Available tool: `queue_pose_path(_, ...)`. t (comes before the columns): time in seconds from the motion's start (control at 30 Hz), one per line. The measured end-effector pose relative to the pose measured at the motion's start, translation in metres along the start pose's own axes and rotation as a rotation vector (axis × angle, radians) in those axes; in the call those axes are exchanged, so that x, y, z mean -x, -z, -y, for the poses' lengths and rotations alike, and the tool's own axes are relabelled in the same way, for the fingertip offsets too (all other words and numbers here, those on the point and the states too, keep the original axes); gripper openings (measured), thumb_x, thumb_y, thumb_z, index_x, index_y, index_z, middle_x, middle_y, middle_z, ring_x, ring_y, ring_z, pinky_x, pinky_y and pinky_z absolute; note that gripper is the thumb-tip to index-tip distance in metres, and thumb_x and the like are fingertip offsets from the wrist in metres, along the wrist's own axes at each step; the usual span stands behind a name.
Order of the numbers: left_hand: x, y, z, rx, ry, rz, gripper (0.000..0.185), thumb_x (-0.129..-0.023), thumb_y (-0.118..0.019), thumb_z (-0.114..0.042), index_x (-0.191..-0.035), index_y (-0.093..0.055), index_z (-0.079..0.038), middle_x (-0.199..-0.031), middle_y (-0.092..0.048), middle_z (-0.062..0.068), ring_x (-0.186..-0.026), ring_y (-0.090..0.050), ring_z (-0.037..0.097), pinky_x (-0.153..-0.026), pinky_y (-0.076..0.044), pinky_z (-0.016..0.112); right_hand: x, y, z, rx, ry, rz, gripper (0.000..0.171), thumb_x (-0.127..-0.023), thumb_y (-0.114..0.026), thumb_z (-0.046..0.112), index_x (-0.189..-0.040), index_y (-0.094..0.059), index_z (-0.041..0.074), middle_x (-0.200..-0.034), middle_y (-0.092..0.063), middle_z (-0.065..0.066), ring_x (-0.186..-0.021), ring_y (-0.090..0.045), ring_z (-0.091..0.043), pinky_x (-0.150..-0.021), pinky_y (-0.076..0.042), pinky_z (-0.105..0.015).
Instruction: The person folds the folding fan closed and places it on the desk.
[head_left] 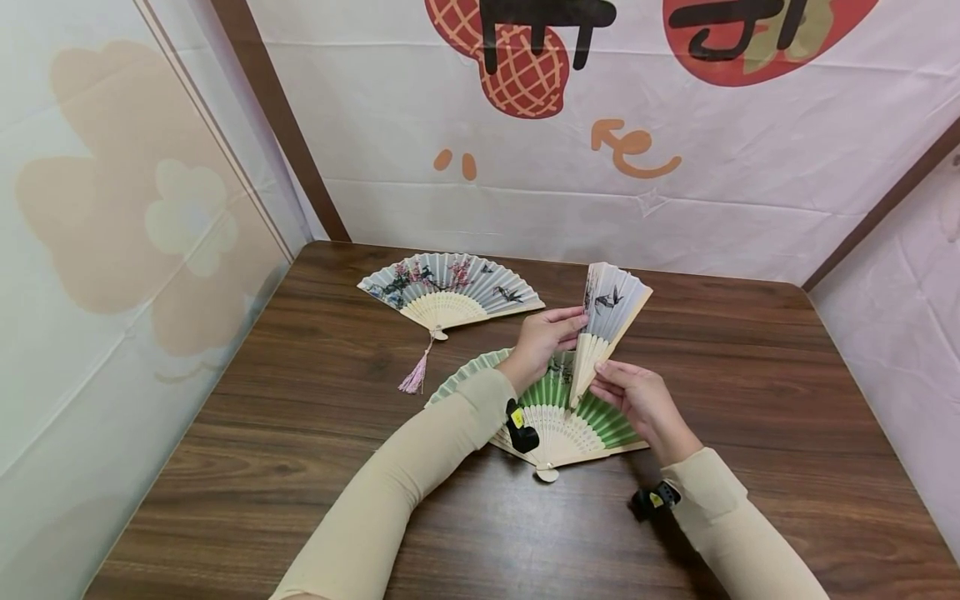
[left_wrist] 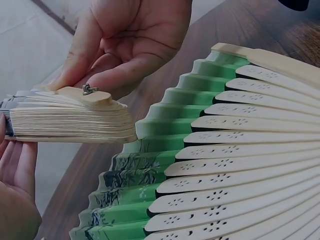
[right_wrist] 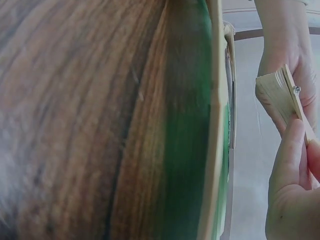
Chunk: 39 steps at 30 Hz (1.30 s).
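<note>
A partly spread folding fan (head_left: 607,308) with a pale grey-blue leaf and a dark bird print is held up between both hands. My left hand (head_left: 542,340) holds it by the left edge of the leaf. My right hand (head_left: 637,398) pinches the lower ribs on the right side, thumb in front. The pivot end, with a small metal ring (left_wrist: 90,89), points down toward a green folding fan (head_left: 558,433). That green fan lies spread on the table beneath, its middle partly hidden by the held fan and left arm. In the right wrist view, the right thumb (right_wrist: 294,135) presses the ribs.
A spread grey-blue fan (head_left: 453,292) with flower and bird prints lies farther back on the left, its pink tassel (head_left: 414,375) trailing toward the front. The brown wooden table (head_left: 300,467) meets printed cloth walls (head_left: 480,208) at the back and sides.
</note>
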<state>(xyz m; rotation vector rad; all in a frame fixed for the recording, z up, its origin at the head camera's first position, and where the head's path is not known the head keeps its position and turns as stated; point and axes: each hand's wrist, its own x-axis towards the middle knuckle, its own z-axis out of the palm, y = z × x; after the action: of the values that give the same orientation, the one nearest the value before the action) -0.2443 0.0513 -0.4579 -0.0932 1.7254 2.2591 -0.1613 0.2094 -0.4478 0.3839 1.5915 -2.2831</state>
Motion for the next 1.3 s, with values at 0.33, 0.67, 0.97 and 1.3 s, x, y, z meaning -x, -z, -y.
queue_pose_path(0.33,0.0018,0.001,0.0016,-0.029,-0.003,-0.004,0.032,-0.089,-0.076,-0.015,-0.118,-0.072,-0.003,-0.121,-0.072,0.014,-0.102,-0.071,0.021,-0.089,-0.062,0.032,0.0007,-0.0023,0.0005,0.0,-0.016,-0.002,0.034,-0.101,-0.053,0.003,-0.078,-0.074,0.018,-0.075,-0.074,0.004,-0.073,-0.071,-0.006,-0.076,-0.062,-0.019)
queue_pose_path(0.67,0.0058,-0.0004,0.0015,-0.046,-0.025,0.003,0.031,-0.089,-0.076,-0.015,-0.118,-0.072,-0.003,-0.12,-0.072,0.013,-0.104,-0.071,0.02,-0.091,-0.061,0.032,0.0012,-0.0039,0.0003,0.013,-0.023,0.007,0.032,-0.101,-0.055,0.004,-0.08,-0.074,0.018,-0.076,-0.075,0.004,-0.074,-0.072,-0.005,-0.076,-0.062,-0.019)
queue_pose_path(0.97,0.0075,-0.0017,0.002,-0.072,-0.024,0.017,0.031,-0.088,-0.077,-0.016,-0.116,-0.074,-0.005,-0.118,-0.073,0.012,-0.1,-0.072,0.017,-0.09,-0.062,0.031,0.001,-0.0037,0.0003,0.033,-0.022,-0.005,0.031,-0.101,-0.056,0.005,-0.079,-0.074,0.019,-0.074,-0.075,0.004,-0.073,-0.072,-0.005,-0.075,-0.063,-0.02)
queue_pose_path(1.3,0.0085,-0.0025,0.0032,-0.083,-0.043,0.035,0.031,-0.088,-0.077,-0.015,-0.116,-0.073,-0.003,-0.118,-0.073,0.013,-0.103,-0.072,0.018,-0.09,-0.062,0.031,0.0014,-0.0074,0.0005,0.101,-0.009,-0.012,0.029,-0.1,-0.059,0.007,-0.08,-0.074,0.021,-0.076,-0.075,0.007,-0.075,-0.072,-0.005,-0.075,-0.063,-0.021)
